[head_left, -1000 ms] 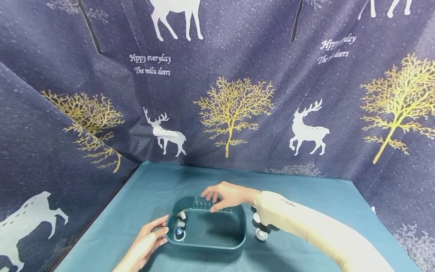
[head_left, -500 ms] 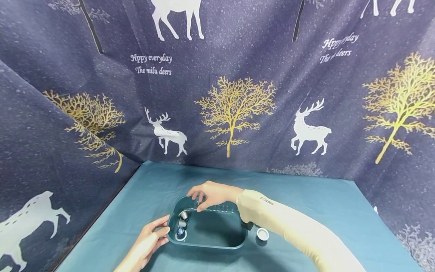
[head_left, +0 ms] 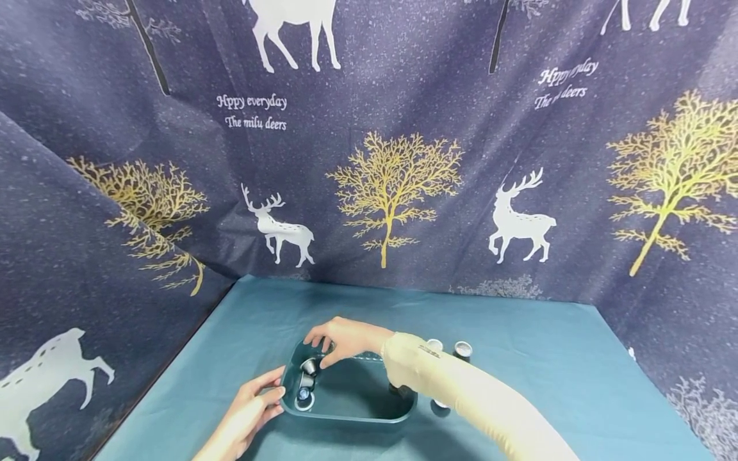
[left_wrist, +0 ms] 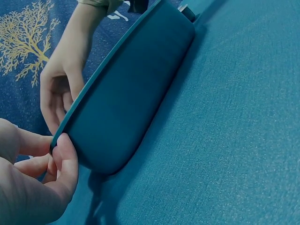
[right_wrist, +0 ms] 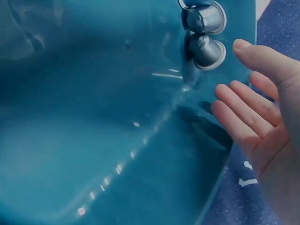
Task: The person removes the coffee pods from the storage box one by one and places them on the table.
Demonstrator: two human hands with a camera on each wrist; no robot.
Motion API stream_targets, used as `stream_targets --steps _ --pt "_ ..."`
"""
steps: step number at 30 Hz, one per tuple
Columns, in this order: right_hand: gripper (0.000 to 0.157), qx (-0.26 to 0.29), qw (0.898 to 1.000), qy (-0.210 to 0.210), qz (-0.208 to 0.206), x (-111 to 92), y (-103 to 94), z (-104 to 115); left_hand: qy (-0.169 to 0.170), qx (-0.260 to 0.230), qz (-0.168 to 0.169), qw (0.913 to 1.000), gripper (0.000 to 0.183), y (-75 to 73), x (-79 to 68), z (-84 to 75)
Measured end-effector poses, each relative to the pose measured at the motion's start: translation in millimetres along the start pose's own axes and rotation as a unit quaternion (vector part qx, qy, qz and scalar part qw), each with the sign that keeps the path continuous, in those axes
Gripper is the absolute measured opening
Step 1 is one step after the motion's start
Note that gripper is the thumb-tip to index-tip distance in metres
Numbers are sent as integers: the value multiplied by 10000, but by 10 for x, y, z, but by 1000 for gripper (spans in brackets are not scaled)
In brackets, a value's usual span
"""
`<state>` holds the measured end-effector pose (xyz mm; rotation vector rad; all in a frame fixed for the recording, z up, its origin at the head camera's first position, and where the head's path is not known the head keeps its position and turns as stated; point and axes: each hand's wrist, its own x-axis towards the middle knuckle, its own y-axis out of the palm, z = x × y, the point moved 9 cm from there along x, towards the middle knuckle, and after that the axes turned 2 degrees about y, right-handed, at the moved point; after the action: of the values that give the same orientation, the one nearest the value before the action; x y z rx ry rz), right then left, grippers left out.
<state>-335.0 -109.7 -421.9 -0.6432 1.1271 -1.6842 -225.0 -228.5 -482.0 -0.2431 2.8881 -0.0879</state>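
Note:
A dark green plastic tub (head_left: 346, 419) has coffee capsules along its left inner side: a silver capsule (head_left: 309, 366) at the back, another behind it, and a blue-topped capsule (head_left: 304, 396) near the front corner. My left hand (head_left: 252, 404) pinches the tub's left rim between thumb and fingers, as the left wrist view also shows. My right hand (head_left: 346, 336) hovers over the back left part of the tub, holding nothing. In the right wrist view its fingers are spread, with the thumb apart from the nearest silver capsule (right_wrist: 207, 52).
Right of the tub on the teal cloth (head_left: 530, 378) stand more capsules, one capsule (head_left: 463, 350) at the back and another capsule (head_left: 441, 406) partly behind the cream sleeve (head_left: 461, 384). A dark curtain (head_left: 438, 211) printed with deer and trees closes off the back.
My right hand has moved left across the tub and lower, to beside the silver capsules. The sleeve has moved with it, uncovering capsules at the back right. My left hand keeps its place.

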Motion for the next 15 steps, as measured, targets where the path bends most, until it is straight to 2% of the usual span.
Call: stream_targets --steps 8,15 --pt "46 -4 9996 -36 -265 58 71 -21 17 1 -35 10000 50 -5 14 0" --pt "33 -92 9995 159 -273 100 219 -35 45 -26 -33 10000 51 -8 17 26"
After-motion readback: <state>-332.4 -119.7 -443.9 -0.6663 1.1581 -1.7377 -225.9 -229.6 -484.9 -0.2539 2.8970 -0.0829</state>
